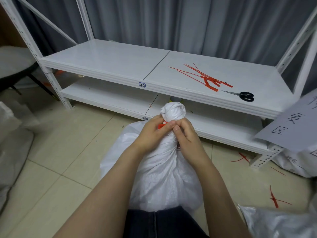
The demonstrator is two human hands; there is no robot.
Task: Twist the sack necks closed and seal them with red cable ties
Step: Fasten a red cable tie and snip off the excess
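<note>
Hands (151,134) (186,133) on sack neck (169,145), perhaps red tie (162,126)

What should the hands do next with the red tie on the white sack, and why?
Probably pull the red tie snug. It circles the twisted neck of the sack, the left hand pinches its flat red end and the right hand grips the neck beside it, but I cannot see that it is tight yet. Pulling it would lock the sack shut.
</note>
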